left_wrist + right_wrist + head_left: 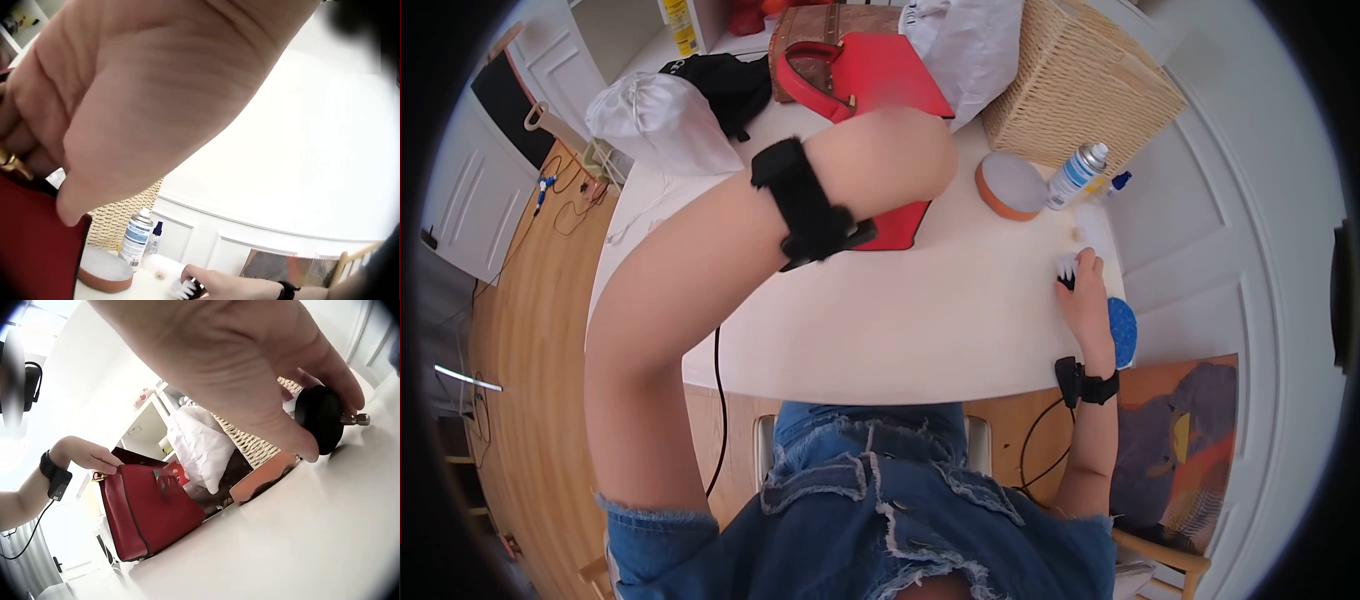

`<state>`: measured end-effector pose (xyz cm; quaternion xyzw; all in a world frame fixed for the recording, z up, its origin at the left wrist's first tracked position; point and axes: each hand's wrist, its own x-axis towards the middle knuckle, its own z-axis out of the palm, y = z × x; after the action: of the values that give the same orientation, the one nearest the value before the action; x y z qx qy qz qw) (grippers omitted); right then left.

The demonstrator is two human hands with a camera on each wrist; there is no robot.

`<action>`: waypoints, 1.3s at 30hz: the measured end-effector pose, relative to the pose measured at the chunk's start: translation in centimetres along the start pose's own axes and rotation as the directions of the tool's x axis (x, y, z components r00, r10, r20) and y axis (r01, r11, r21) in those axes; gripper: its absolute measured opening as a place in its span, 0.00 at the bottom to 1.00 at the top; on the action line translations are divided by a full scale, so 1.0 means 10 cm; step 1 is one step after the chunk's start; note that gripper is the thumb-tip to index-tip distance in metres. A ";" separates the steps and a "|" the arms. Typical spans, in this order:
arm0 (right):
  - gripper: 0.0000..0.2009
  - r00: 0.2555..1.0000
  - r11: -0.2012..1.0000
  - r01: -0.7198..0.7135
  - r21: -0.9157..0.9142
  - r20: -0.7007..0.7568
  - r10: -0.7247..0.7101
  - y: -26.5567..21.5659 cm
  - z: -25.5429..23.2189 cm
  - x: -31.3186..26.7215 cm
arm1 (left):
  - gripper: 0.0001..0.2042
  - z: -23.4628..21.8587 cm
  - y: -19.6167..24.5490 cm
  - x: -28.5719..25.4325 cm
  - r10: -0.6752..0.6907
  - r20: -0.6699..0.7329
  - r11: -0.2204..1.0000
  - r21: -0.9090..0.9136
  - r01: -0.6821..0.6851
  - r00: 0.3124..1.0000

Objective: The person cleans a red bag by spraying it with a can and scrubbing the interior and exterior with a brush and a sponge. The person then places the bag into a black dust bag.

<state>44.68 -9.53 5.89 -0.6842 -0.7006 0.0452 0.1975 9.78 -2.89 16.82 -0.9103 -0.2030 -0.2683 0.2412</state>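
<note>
A red handbag (pixel 156 509) with a looped handle (pixel 815 85) stands upright on the white table. My left hand (pixel 87 456) holds it by the top edge, beside gold metal fittings (pixel 14 164). In the head view, the left forearm and wrist cover part of the bag. Over at the table's right side, my right hand (pixel 1088 300) grips a small drill brush (pixel 320 419) by its round black base. Its metal shank (pixel 356 419) sticks out from the base, and white bristles (pixel 1067 268) show in the head view.
Beyond the right hand are a round orange-sided pad (pixel 1012 188), a spray can (pixel 1076 178) and a wicker basket (pixel 1070 85). A blue round brush (pixel 1122 332) lies by the right table edge. White drawstring bag (pixel 662 120) and black cloth (pixel 725 90) sit back left.
</note>
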 end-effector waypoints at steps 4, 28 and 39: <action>0.22 0.986 0.982 0.165 0.093 0.011 -0.166 -0.43 -0.06 0.01 | 0.02 0.06 -0.08 0.19 -0.164 0.435 0.976 -0.062 0.211 0.885; 0.26 0.807 0.790 0.586 0.180 -0.217 -0.549 -1.50 0.35 0.44 | 0.10 0.40 -0.33 0.59 -0.136 0.822 0.894 -0.138 0.426 0.553; 0.20 0.713 0.711 0.701 -0.060 0.081 -0.696 -1.26 0.67 0.47 | 0.19 0.14 -0.18 0.76 -0.316 0.868 0.720 -0.043 0.693 0.383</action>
<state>30.61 -4.26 4.92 -0.3752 -0.9133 -0.0450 0.1518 15.33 1.11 20.85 -0.8426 -0.5042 0.0846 -0.1694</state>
